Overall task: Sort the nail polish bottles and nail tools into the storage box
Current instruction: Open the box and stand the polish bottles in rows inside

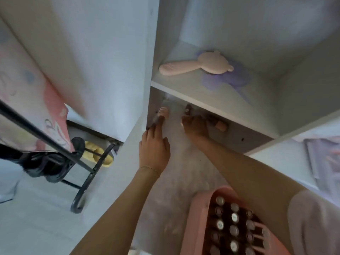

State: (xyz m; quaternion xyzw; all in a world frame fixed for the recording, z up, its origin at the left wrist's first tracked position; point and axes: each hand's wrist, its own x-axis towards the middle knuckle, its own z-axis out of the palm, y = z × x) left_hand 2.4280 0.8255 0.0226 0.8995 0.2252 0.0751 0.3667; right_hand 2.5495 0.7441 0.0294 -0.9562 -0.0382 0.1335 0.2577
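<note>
Reaching deep under the low shelf [211, 107]: left hand [153, 148] flat, fingers straight, touching a pink ribbed item [163, 112]; right hand [195, 126] curled (grip unclear). Best lifted singly into the pink storage box [200, 205], beside capped bottles [234, 218].

Matt pink plastic storage box [199, 208], shiny metallic bottle caps [234, 218], matt white shelf [202, 100]

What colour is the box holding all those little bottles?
Pink: the storage box shows plainly at bottom right of the head view.
</note>
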